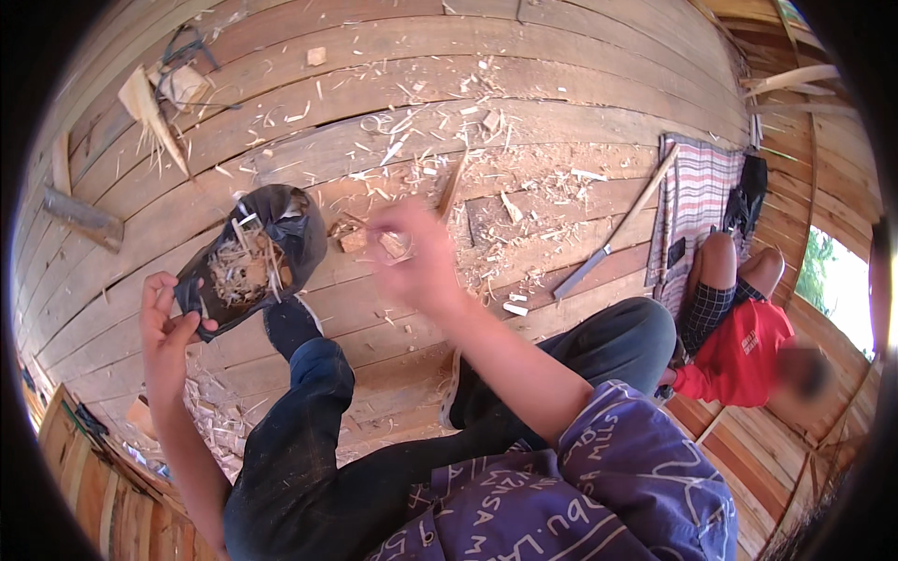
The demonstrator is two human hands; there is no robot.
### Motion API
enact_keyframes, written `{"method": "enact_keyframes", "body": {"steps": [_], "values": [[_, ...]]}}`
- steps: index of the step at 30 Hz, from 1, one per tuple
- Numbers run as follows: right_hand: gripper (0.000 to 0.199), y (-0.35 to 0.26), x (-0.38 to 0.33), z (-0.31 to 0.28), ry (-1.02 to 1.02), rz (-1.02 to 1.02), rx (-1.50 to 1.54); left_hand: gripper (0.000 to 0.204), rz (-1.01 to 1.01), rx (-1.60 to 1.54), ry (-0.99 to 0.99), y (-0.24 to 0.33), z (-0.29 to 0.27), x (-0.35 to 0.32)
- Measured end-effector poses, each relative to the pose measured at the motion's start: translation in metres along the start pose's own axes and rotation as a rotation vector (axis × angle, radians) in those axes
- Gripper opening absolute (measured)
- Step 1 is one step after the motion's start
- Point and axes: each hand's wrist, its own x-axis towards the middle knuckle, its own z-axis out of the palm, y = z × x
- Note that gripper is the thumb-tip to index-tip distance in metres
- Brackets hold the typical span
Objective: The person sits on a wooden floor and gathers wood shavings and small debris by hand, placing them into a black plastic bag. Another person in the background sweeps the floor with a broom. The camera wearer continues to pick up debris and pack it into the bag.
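My left hand [165, 318] is closed on the near left edge of a black plastic bag [307, 217]. The bag lies on the plank floor with its mouth spread, and a heap of wood shavings and chips [245, 271] shows inside. To the bag's right, my right hand [412, 251] is over the floor, smeared by motion; its fingers cannot be made out. Small wood chips [352, 241] lie beside it, and a narrow wooden stick [455, 185] rests just beyond. My shoe [292, 327] is against the bag's near side.
Shavings litter the plank floor [393, 79]. A long-handled machete [582, 273] lies to the right, its handle touching a striped mat [702, 178]. A person in a red top [734, 360] sits at the far right. Split wood [150, 112] and a short log piece [82, 217] lie left.
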Motion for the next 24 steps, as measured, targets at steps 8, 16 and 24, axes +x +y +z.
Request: {"method": "enact_keyframes", "body": {"steps": [8,16,24], "values": [[0.058,0.168,-0.097,-0.182,0.348,0.832,-0.878,0.053,0.100,0.010,-0.110,0.042,0.003,0.036],[0.060,0.231,-0.030,-0.257,0.377,0.539,-0.939,0.065,0.294,0.343,-0.019,0.140,0.009,0.035],[0.051,0.169,-0.101,-0.100,0.099,0.454,-0.969,0.050,0.386,0.388,0.014,0.193,0.078,0.036]]}}
